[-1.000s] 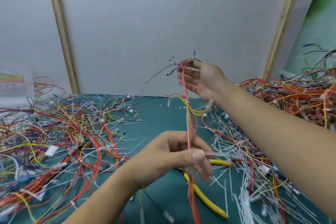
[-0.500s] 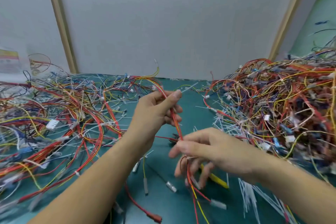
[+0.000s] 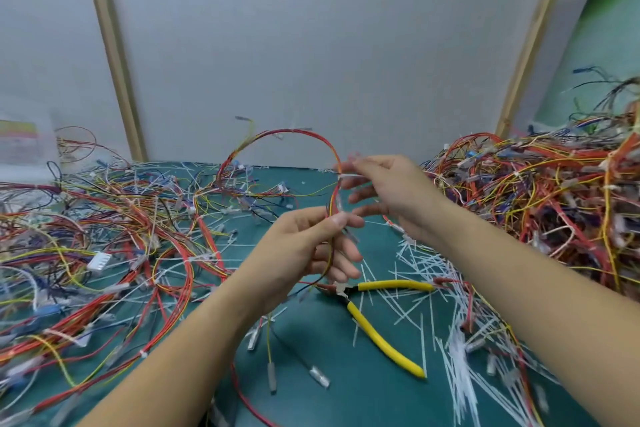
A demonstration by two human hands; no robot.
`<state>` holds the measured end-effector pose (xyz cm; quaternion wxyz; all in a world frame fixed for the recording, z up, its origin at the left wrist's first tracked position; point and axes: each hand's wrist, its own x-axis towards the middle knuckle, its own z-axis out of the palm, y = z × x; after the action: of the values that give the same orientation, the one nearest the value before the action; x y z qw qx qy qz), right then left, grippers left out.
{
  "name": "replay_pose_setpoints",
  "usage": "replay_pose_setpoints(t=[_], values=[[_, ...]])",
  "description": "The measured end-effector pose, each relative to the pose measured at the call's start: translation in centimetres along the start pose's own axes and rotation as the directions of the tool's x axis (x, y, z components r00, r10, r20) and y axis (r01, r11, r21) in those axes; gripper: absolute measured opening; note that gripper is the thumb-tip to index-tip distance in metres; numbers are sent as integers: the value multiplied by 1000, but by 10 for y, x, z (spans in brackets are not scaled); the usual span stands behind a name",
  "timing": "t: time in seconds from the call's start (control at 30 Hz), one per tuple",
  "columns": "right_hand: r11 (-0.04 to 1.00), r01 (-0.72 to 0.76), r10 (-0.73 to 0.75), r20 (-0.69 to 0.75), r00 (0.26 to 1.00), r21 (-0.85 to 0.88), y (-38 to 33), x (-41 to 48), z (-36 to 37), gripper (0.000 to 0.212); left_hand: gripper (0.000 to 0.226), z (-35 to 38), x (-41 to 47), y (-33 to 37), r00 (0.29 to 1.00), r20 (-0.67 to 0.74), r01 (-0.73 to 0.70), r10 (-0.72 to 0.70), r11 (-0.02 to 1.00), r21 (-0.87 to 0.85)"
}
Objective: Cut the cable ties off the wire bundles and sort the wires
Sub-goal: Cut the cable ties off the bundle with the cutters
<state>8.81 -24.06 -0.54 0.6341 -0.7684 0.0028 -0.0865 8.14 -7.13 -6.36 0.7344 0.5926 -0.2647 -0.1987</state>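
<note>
Two hands: both are on one wire bundle [image 3: 294, 131], held up over the worktop [image 3: 346, 388] in front of me.
Left hand [image 3: 304, 250]: thumb and forefinger pinch the bundle low down, the other fingers curl loosely behind it, and loose ends dangle below.
Right hand [image 3: 391, 194]: thumb and a fingertip seem to pinch the bundle higher up, at a white cable tie [image 3: 349, 177]. The other fingers are spread. It is blurred, so I say this with some doubt.
Step in hand: I judge it to be locating and isolating a tie before cutting.
Doing it well: I would keep the stretch between the pinches taut, turn the tie's tail outward, and slip only the tie into the blades, clear of the insulation.
Cutters [image 3: 384, 343]: they lie on the worktop just below the hands, handles apart, untouched by either hand.
Wire texture: thin, springy, plastic-sheathed strands in red, orange and yellow arch up in a hoop, with small pale connectors at the ends.
Tie offcuts [image 3: 436, 274]: stiff white slivers are scattered to the right.
Tied pile [image 3: 540, 204]: a dense tangle sits at the far right.
Loose wires [image 3: 104, 239]: they are spread flat at the left.
Worktop surface: a matt teal mat.
</note>
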Motion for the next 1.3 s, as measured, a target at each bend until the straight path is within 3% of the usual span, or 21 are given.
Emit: replay_pose_setpoints(t=[0.07, 0.13, 0.17, 0.23, 0.3, 0.33, 0.43, 0.47, 0.53, 0.6, 0.67, 0.77, 0.83, 0.87, 0.93, 0.97, 1.03, 1.13, 1.3], values=[[992, -13, 2, -89, 996, -123, 10, -4, -8, 43, 24, 0, 2, -1, 998, -62, -2, 4, 1000, 25], [899, 49, -85, -64, 994, -435, 23, -22, -17, 48, 20, 1, 3, -2, 988, -156, 5, 6, 997, 71], [783, 105, -107, 34, 994, -613, 32, -36, -22, 50, 20, 1, 4, -2, 978, -208, 7, 11, 996, 86], [487, 197, 47, 251, 967, -851, 46, -67, -26, 72, 24, 2, 7, -4, 952, -305, 7, 19, 996, 84], [252, 268, 159, 313, 937, -930, 57, -87, -26, 98, 31, 3, 8, -5, 931, -365, 4, 16, 999, 52], [182, 293, 155, 322, 934, -939, 60, -93, -25, 101, 31, 2, 8, -6, 924, -383, 10, 9, 999, 49], [125, 313, 80, 324, 943, -941, 58, -98, -20, 88, 10, 0, 8, -6, 901, -433, 30, -4, 998, 55], [114, 319, 58, 326, 943, -941, 57, -99, -20, 82, 14, -1, 8, -6, 890, -457, 30, -12, 999, 33], [80, 330, 10, 332, 943, -941, 58, -102, -20, 68, 43, -9, 12, -7, 841, -538, 28, -58, 998, -63], [56, 324, -36, 323, 946, -944, 63, -105, -24, 56, 46, -15, 14, -6, 795, -600, -30, -85, 983, -179], [99, 303, -73, 297, 952, -948, 67, -106, -31, 46, 31, -19, 15, -7, 775, -628, -160, -67, 941, -298], [298, 235, -81, 221, 972, -925, 69, -106, -43, 35, 8, -23, 15, -6, 732, -681, -312, 10, 893, -323], [479, 149, -62, 137, 989, -865, 68, -103, -48, 26, 16, -24, 13, -5, 694, -714, -307, 88, 934, -183], [620, 84, -43, 74, 996, -780, 66, -100, -49, 21, 24, -24, 12, -5, 676, -721, -289, 149, 954, -74], [895, -80, 60, -58, 997, -438, 60, -94, -44, 22, 31, -21, 10, -6, 660, -683, -248, 313, 949, 195], [958, -139, 123, -79, 989, -253, 55, -91, -39, 23, 31, -17, 8, -8, 680, -630, -208, 376, 922, 326], [990, -139, 136, -79, 988, -32, 47, -86, -26, 18, 23, -5, 6, -9, 781, -508, -106, 364, 878, 466], [987, -33, 49, -95, 994, 157, 37, -78, -6, 16, 4, 9, 6, -11, 912, -370, -31, 176, 930, 366], [974, 80, -47, -156, 987, 213, 44, -74, 15, 8, 16, 22, 1, -10, 949, -280, -56, 148, 948, 312]])
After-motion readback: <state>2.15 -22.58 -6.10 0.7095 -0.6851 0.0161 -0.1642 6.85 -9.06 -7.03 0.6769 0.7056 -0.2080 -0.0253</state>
